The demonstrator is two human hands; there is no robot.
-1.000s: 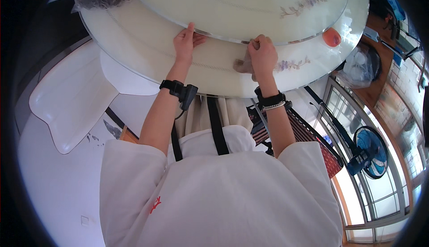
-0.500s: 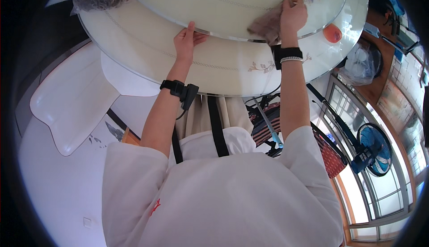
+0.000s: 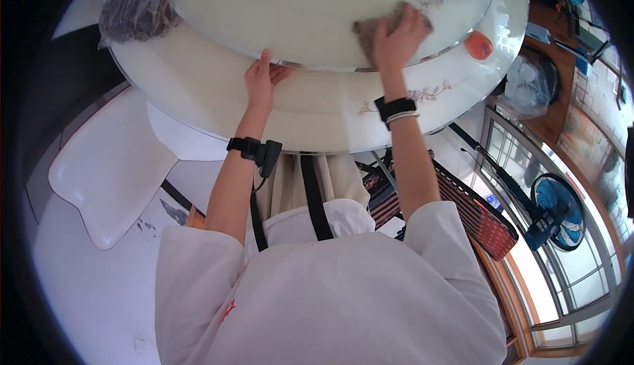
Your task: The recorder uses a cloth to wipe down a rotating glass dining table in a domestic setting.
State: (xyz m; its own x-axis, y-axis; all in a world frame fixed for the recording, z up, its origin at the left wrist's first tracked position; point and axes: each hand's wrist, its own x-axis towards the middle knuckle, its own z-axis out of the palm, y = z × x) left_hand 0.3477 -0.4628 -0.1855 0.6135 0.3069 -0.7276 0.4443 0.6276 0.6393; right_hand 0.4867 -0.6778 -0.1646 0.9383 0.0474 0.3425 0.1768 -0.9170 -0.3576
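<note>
A round cream glass turntable (image 3: 284,18) with a shiny rim lies on a larger round table (image 3: 317,121) of the same colour. My left hand (image 3: 260,84) grips the turntable's near rim, thumb on top and the other fingers partly hidden under the edge. On the turntable's near right part, my right hand (image 3: 396,45) presses down on a crumpled brownish-grey cloth (image 3: 367,33). Some of the cloth sticks out left of the fingers and some shows beyond them. A round orange-red fruit (image 3: 478,46) sits on the table, to the right of the turntable.
At the far left, a clear plastic bag (image 3: 135,15) holds dark, dried-looking pieces. A white chair (image 3: 109,160) stands left of the table. On the right are a blue fan (image 3: 558,213), a stool-like wooden surface with a plastic bag (image 3: 528,84), and a striped red-and-black item (image 3: 472,213).
My right hand has shifted left with the cloth, going from a raised pinch to fingers laid over it. My left hand stays at the turntable's rim. The whole view has shifted slightly.
</note>
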